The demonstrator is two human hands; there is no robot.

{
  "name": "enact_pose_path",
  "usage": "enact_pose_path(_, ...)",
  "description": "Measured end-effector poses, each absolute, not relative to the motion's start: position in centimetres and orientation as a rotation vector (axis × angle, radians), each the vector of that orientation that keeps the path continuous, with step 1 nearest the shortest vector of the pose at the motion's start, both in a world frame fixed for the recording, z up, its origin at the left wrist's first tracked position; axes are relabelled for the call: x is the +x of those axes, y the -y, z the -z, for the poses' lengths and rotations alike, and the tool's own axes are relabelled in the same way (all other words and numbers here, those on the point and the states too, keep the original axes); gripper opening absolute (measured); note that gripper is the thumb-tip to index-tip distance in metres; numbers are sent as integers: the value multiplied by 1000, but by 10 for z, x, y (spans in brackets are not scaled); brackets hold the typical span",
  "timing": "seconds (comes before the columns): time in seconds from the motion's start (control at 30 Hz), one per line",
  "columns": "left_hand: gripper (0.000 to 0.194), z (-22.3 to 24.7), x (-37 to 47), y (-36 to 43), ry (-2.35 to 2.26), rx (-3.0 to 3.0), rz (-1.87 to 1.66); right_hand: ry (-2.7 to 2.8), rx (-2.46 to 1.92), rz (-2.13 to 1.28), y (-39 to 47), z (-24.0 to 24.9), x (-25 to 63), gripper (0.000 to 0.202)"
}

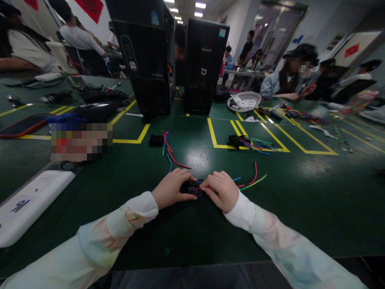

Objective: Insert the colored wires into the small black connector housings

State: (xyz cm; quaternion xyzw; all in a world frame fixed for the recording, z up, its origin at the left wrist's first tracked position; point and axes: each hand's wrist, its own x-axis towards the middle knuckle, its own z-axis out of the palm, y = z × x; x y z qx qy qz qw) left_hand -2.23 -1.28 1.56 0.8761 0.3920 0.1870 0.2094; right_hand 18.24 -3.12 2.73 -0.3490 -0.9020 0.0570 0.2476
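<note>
On the green table a small black connector block point(195, 189) lies between my hands. My left hand point(174, 188) grips its left end, thumb and fingers on opposite sides. My right hand point(221, 189) pinches a thin red wire point(197, 188) at the block's top. Red, blue and yellow-green wires point(254, 181) stick out to the right from behind my right hand. Farther back, a similar black block point(156, 140) has red, green and blue wires point(167, 146) beside it. Another block point(236, 141) with a bundle of several coloured wires sits inside yellow tape lines to the right.
Two black computer towers point(201, 68) stand at the back. A white basket point(244, 101) is right of them. A white box marked with a number point(33, 206) lies at left, near dark tools and cables point(99, 94). A person point(288, 76) sits across the table at right.
</note>
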Motion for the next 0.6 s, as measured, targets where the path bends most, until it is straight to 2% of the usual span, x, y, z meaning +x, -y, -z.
enact_pose_path(0.23,42,-15,-23,13,-1091,2449,-539,2370,-1077,-114,34,-24,176,18)
enact_pose_path(0.6,41,-15,-23,12,-1116,2429,-526,2455,-762,-407,26,-25,186,10)
